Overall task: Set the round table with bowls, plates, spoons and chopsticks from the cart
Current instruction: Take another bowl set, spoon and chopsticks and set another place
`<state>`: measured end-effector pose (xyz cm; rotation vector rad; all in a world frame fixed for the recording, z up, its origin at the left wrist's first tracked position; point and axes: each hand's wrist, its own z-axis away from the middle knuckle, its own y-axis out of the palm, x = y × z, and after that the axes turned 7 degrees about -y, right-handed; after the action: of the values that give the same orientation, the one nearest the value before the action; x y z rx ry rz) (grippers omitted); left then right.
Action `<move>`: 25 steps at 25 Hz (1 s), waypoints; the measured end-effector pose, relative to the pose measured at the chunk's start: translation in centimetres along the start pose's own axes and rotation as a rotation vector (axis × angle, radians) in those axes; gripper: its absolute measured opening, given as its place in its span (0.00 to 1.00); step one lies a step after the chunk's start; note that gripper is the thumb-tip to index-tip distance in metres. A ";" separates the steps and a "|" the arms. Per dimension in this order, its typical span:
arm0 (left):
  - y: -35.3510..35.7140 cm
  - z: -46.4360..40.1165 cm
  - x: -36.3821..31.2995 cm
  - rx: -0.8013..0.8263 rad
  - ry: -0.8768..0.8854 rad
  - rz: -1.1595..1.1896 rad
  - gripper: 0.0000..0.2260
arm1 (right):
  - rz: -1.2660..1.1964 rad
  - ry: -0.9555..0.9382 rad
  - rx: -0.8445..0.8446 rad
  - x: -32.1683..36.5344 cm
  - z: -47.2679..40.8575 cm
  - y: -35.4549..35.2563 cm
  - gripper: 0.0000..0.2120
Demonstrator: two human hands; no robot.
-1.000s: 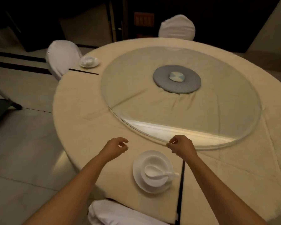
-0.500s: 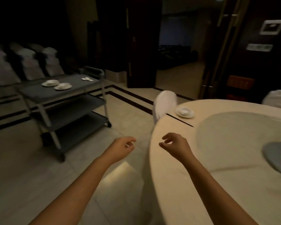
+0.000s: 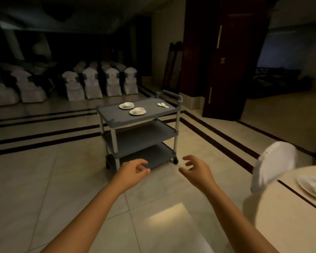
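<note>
Cart [image 3: 140,125] dead ahead across the tiles, well apart from me. Its top shelf carries two bowls on plates, one [image 3: 126,105] behind, one [image 3: 138,111] nearer, plus spoons [image 3: 163,105] by the handle; lower shelves look bare. No chopsticks I can make out. My left hand [image 3: 133,172] and right hand [image 3: 195,170] are empty, fingers loosely curled. Best plan: lift a plate from underneath so its bowl rides level. Round table [image 3: 288,207] at my right, one plate [image 3: 313,185] set.
</note>
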<state>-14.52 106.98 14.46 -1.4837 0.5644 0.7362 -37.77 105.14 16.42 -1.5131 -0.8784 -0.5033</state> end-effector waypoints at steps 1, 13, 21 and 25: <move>0.0 -2.3 0.3 -0.011 -0.018 0.011 0.16 | -0.006 -0.017 0.019 -0.7 -2.7 0.5 0.23; -1.5 -32.2 2.1 -0.183 -0.178 0.050 0.14 | -0.066 -0.115 0.186 -5.9 -37.9 6.4 0.20; -3.6 -53.9 9.8 -0.203 -0.264 0.166 0.13 | -0.067 -0.067 0.222 -8.7 -59.1 14.3 0.20; -7.8 -65.6 11.7 -0.226 -0.294 0.230 0.14 | -0.089 -0.015 0.208 -7.9 -70.6 16.3 0.20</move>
<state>5.78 43.22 9.04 -1.4938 0.4403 1.2085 -17.32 35.43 10.80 -1.2939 -0.9828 -0.4510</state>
